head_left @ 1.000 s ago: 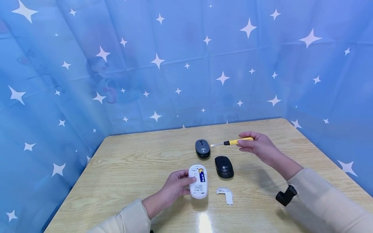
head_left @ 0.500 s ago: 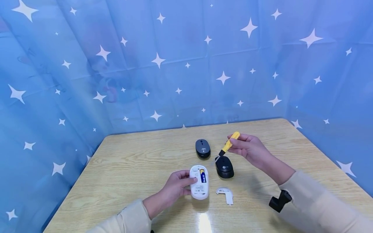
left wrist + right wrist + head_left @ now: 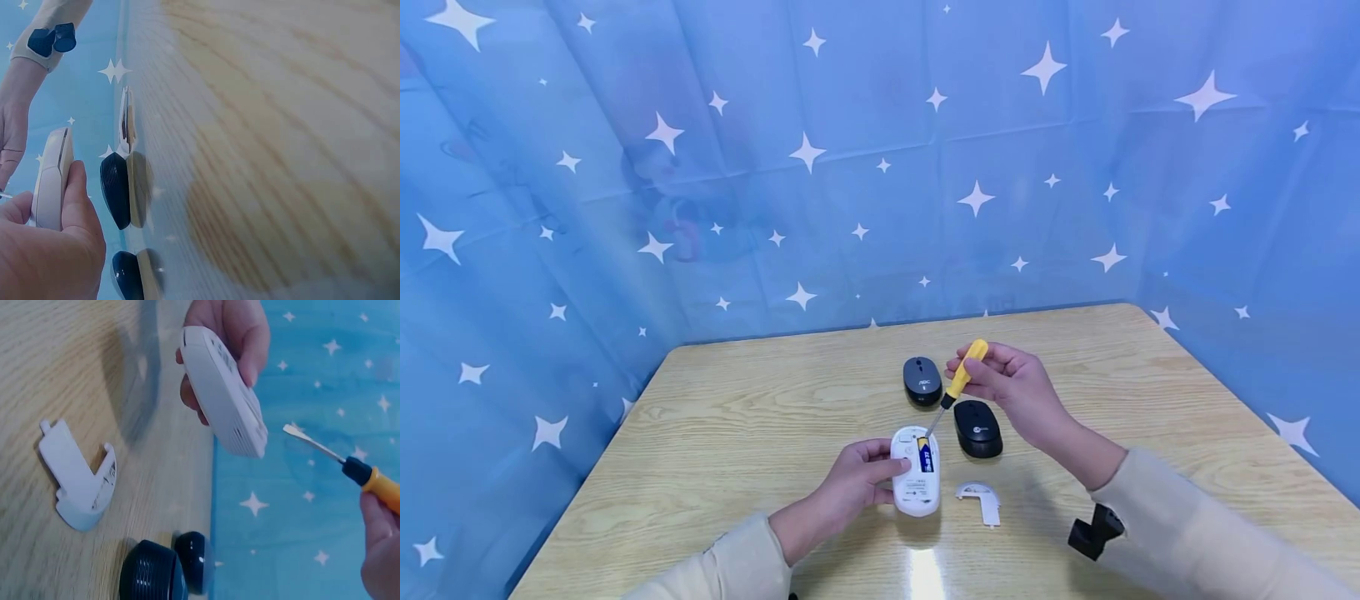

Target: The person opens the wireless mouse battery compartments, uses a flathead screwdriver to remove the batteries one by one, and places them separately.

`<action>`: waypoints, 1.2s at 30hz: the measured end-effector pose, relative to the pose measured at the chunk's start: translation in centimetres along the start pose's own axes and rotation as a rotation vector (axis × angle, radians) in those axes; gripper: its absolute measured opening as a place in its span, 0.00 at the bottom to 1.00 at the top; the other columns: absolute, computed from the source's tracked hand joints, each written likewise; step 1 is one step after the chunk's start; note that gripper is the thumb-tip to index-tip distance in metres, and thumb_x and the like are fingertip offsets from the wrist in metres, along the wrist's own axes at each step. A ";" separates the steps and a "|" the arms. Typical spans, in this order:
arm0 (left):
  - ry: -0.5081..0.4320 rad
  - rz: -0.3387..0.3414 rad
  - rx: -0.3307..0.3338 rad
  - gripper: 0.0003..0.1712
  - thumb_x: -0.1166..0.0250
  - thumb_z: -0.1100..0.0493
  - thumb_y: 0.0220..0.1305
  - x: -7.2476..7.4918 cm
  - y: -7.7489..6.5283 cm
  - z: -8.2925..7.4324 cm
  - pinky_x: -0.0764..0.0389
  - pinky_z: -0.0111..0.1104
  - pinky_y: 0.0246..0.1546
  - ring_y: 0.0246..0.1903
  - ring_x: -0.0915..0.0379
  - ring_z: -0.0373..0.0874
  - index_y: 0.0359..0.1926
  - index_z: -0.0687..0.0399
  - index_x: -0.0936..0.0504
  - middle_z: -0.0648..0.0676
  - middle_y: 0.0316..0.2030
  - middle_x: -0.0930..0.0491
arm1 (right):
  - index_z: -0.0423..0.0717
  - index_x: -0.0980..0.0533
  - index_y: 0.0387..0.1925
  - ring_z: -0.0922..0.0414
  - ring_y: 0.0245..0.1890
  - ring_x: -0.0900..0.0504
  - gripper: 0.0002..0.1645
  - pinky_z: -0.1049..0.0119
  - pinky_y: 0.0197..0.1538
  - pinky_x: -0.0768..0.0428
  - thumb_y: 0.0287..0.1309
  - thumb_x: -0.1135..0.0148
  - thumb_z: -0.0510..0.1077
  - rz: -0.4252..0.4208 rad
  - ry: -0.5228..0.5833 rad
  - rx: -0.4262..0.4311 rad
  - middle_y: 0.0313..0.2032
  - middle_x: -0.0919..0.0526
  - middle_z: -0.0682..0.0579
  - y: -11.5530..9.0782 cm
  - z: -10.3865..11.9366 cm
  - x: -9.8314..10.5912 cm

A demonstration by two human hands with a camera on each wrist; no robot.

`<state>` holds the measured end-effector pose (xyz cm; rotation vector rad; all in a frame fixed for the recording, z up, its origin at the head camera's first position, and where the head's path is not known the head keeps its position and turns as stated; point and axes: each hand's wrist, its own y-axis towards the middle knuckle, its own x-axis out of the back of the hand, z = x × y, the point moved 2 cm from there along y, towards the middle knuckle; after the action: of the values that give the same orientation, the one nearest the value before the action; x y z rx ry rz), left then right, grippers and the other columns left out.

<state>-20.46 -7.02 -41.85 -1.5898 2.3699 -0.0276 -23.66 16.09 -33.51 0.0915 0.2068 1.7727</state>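
My left hand (image 3: 853, 475) holds a white computer mouse (image 3: 914, 493) above the table, underside up, thumb across it. Its battery bay is uncovered, with a blue and yellow battery (image 3: 926, 457) inside. With my right hand (image 3: 1026, 392) I grip the yellow handle of a flat-head screwdriver (image 3: 964, 373), blade slanting down to the left. In the head view the blade overlaps the battery's upper end. The right wrist view has its flat tip a little apart from the white mouse (image 3: 219, 394). A white L-shaped battery cover (image 3: 983, 501) lies on the table right of the mouse.
A black mouse (image 3: 977, 430) stands on the wooden table (image 3: 760, 417) just beyond the cover. Behind it sits a dark grey mouse (image 3: 922, 381). Blue star-patterned curtain (image 3: 850, 167) hangs around the table's back and sides.
My right hand has moved left and towards the white mouse, tilting the screwdriver from nearly level to pointing down. My left hand and the mouse have barely shifted.
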 end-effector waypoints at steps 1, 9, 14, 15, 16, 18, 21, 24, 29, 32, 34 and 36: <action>-0.001 0.000 0.002 0.22 0.37 0.68 0.62 0.0 0.0 0.0 0.15 0.43 0.42 0.40 0.20 0.50 0.56 0.74 0.27 0.61 0.43 0.21 | 0.30 0.28 0.53 0.51 0.50 0.18 0.25 0.60 0.51 0.19 0.65 0.38 0.47 0.004 -0.019 0.020 0.48 0.18 0.41 -0.1 0.0 -0.2; 0.005 0.003 0.010 0.22 0.37 0.67 0.61 0.0 0.0 -0.1 0.15 0.42 0.41 0.40 0.20 0.50 0.55 0.73 0.27 0.61 0.43 0.21 | 0.34 0.24 0.48 0.47 0.49 0.18 0.17 0.60 0.50 0.18 0.66 0.40 0.44 0.044 -0.128 0.140 0.47 0.17 0.39 -0.9 0.0 -1.2; 0.014 0.005 0.010 0.22 0.37 0.66 0.62 0.0 -0.1 -0.1 0.15 0.41 0.41 0.40 0.20 0.50 0.55 0.73 0.27 0.60 0.43 0.20 | 0.41 0.20 0.45 0.52 0.44 0.17 0.10 0.63 0.48 0.17 0.64 0.38 0.42 0.060 -0.248 0.219 0.43 0.15 0.47 -1.6 0.1 -1.9; 0.014 0.004 0.011 0.21 0.37 0.66 0.62 0.0 0.0 -0.1 0.15 0.41 0.41 0.40 0.20 0.50 0.55 0.73 0.26 0.60 0.43 0.20 | 0.42 0.19 0.45 0.53 0.43 0.17 0.10 0.64 0.47 0.17 0.64 0.38 0.40 0.066 -0.267 0.245 0.43 0.15 0.48 -1.8 0.2 -2.0; 0.015 0.001 0.012 0.21 0.37 0.66 0.62 0.0 0.0 -0.2 0.15 0.41 0.41 0.40 0.20 0.50 0.55 0.72 0.26 0.60 0.43 0.20 | 0.43 0.19 0.45 0.54 0.41 0.16 0.09 0.65 0.45 0.16 0.63 0.38 0.39 0.074 -0.292 0.273 0.42 0.15 0.49 -1.9 0.2 -2.2; 0.016 -0.002 0.013 0.21 0.37 0.65 0.63 0.0 0.0 -0.2 0.15 0.41 0.41 0.41 0.20 0.50 0.55 0.72 0.26 0.60 0.43 0.20 | 0.43 0.19 0.45 0.55 0.39 0.16 0.09 0.66 0.43 0.16 0.62 0.38 0.36 0.104 -0.325 0.342 0.42 0.15 0.48 -2.3 0.3 -2.5; 0.019 -0.001 0.013 0.20 0.37 0.65 0.63 0.1 0.0 -0.3 0.15 0.41 0.42 0.42 0.20 0.50 0.54 0.72 0.26 0.59 0.44 0.20 | 0.39 0.19 0.45 0.54 0.39 0.15 0.11 0.65 0.40 0.15 0.59 0.37 0.31 0.167 -0.352 0.461 0.41 0.15 0.45 -2.6 0.4 -3.1; 0.022 0.006 0.009 0.21 0.37 0.64 0.63 0.1 0.0 -0.3 0.15 0.41 0.42 0.42 0.20 0.50 0.54 0.72 0.26 0.60 0.44 0.20 | 0.35 0.19 0.44 0.55 0.41 0.15 0.13 0.65 0.40 0.15 0.57 0.37 0.28 0.214 -0.361 0.546 0.42 0.15 0.43 -2.7 0.4 -3.6; 0.023 0.022 -0.002 0.22 0.37 0.65 0.63 0.2 0.0 0.0 0.16 0.42 0.43 0.42 0.20 0.51 0.56 0.73 0.27 0.60 0.44 0.21 | 0.36 0.20 0.44 0.59 0.39 0.15 0.12 0.66 0.36 0.15 0.57 0.37 0.27 0.248 -0.366 0.585 0.42 0.15 0.44 -2.6 0.3 -4.1; 0.027 0.028 -0.003 0.22 0.37 0.65 0.63 0.2 0.0 0.1 0.16 0.42 0.42 0.42 0.20 0.51 0.55 0.74 0.27 0.60 0.43 0.21 | 0.37 0.20 0.45 0.58 0.39 0.15 0.12 0.66 0.37 0.15 0.59 0.39 0.28 0.242 -0.385 0.556 0.42 0.14 0.45 -2.4 0.2 -4.1; 0.037 0.030 -0.001 0.21 0.38 0.66 0.63 0.2 0.0 0.3 0.15 0.42 0.42 0.41 0.20 0.50 0.55 0.73 0.27 0.60 0.43 0.21 | 0.37 0.21 0.47 0.57 0.42 0.15 0.12 0.65 0.41 0.15 0.61 0.39 0.30 0.221 -0.392 0.511 0.42 0.14 0.45 -2.3 0.1 -4.1; 0.046 0.034 -0.002 0.21 0.38 0.66 0.64 0.0 -0.1 0.3 0.15 0.41 0.41 0.41 0.20 0.50 0.55 0.73 0.27 0.59 0.43 0.21 | 0.36 0.21 0.47 0.55 0.42 0.15 0.12 0.65 0.44 0.16 0.62 0.40 0.31 0.198 -0.386 0.459 0.41 0.14 0.45 -2.1 0.2 -4.0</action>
<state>-20.35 -7.04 -42.17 -1.5660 2.4319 -0.0555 -20.76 12.65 -33.56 0.7998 0.3288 1.8346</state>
